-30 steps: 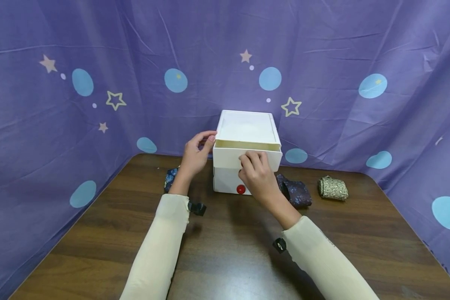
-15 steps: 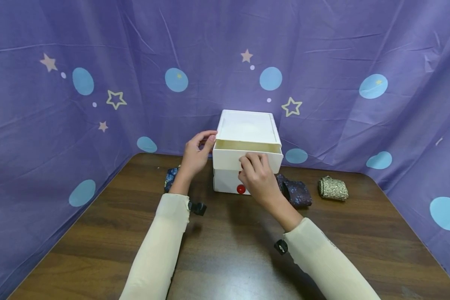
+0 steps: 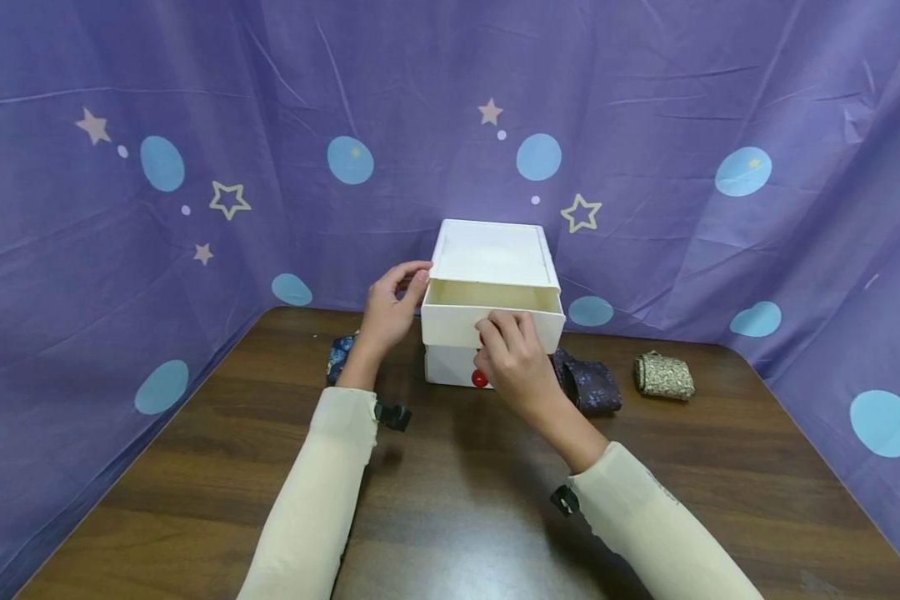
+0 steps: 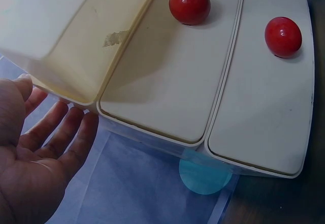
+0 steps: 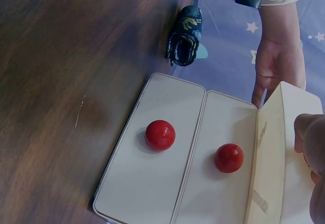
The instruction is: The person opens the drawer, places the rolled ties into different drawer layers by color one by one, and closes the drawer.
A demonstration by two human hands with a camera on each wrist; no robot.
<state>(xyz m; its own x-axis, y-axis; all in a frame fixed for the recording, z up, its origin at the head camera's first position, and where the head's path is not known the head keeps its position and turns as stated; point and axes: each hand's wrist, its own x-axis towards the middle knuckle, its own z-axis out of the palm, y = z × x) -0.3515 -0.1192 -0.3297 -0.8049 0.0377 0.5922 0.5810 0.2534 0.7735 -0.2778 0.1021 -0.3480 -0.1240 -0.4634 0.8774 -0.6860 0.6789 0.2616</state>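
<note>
A white drawer unit [image 3: 495, 250] stands at the back of the table, its top drawer [image 3: 450, 323] pulled partway out. The inside of that drawer that shows is pale and bare. My right hand [image 3: 516, 354] pinches the top drawer's knob with curled fingers, which mostly cover it. Against the unit's upper left side rests my left hand [image 3: 392, 308]; its fingers [image 4: 81, 137] reach along the side wall in the left wrist view. Below, two closed drawers carry a middle red knob [image 4: 189, 4] and a bottom red knob [image 4: 283, 36].
Right of the unit lie a dark patterned folded cloth [image 3: 594, 387] and a green-beige folded cloth [image 3: 663, 376]. A blue patterned rolled cloth [image 5: 184, 37] lies left of it, partly behind my left forearm in the head view. A purple curtain [image 3: 645, 208] hangs close behind.
The top drawer has slid farther out toward me, with my right hand moving back on its knob. The gap under the top panel is wider. My left hand stays at the side.
</note>
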